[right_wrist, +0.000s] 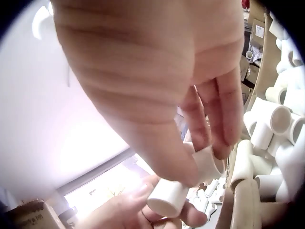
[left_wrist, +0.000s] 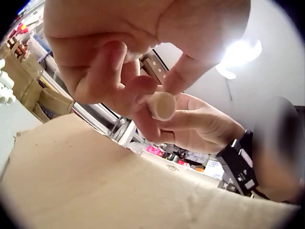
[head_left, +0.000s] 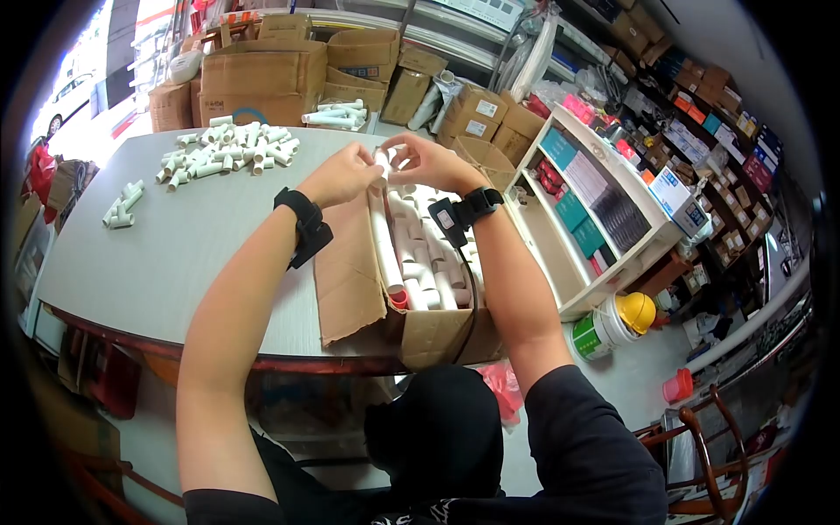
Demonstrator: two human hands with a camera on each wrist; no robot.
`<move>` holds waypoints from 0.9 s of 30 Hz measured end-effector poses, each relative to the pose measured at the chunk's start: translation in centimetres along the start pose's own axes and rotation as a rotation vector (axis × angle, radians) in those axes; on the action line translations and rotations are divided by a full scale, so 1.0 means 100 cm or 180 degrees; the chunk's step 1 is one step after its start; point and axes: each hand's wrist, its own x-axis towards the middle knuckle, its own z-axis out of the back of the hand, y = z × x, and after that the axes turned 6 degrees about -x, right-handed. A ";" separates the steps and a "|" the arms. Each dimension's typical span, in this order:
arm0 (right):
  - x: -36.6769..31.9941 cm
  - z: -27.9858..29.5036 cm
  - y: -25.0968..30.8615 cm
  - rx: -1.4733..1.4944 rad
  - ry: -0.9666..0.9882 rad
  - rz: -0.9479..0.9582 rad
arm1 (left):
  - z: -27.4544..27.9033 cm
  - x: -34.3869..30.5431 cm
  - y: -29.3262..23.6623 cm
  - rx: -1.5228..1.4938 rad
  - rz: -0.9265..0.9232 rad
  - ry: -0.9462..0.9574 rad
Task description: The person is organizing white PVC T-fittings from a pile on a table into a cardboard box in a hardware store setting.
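Observation:
A white plastic pipe tee (right_wrist: 169, 196) is held between both hands above an open cardboard box (head_left: 348, 276). My left hand (head_left: 343, 175) pinches it from the left, and in the left wrist view one round open end of the tee (left_wrist: 165, 106) points at the camera between the fingertips. My right hand (head_left: 435, 163) grips it from the other side, its thumb and fingers around the fitting in the right wrist view. Below the hands, the box is packed with white pipe fittings (right_wrist: 274, 119). A long row of white tubing (head_left: 381, 241) lies along the box's left wall.
A pile of white fittings (head_left: 229, 150) lies on the far part of the grey table (head_left: 175, 254), with a few more (head_left: 123, 205) at the left. Cardboard boxes (head_left: 262, 83) stand behind. On the right are a white shelf unit (head_left: 560, 254) and a bucket with a yellow helmet (head_left: 635, 312).

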 end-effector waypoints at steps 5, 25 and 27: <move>-0.009 0.011 0.010 -0.0787 0.0408 -0.0018 | 0.001 0.013 0.025 0.0661 -0.0510 0.0220; -0.003 0.003 -0.020 -0.1933 0.0533 -0.0379 | -0.003 0.017 0.028 0.0929 -0.0458 0.0049; -0.004 0.003 -0.022 -0.1873 0.0473 -0.0430 | -0.002 0.017 0.028 0.0870 -0.0389 0.0063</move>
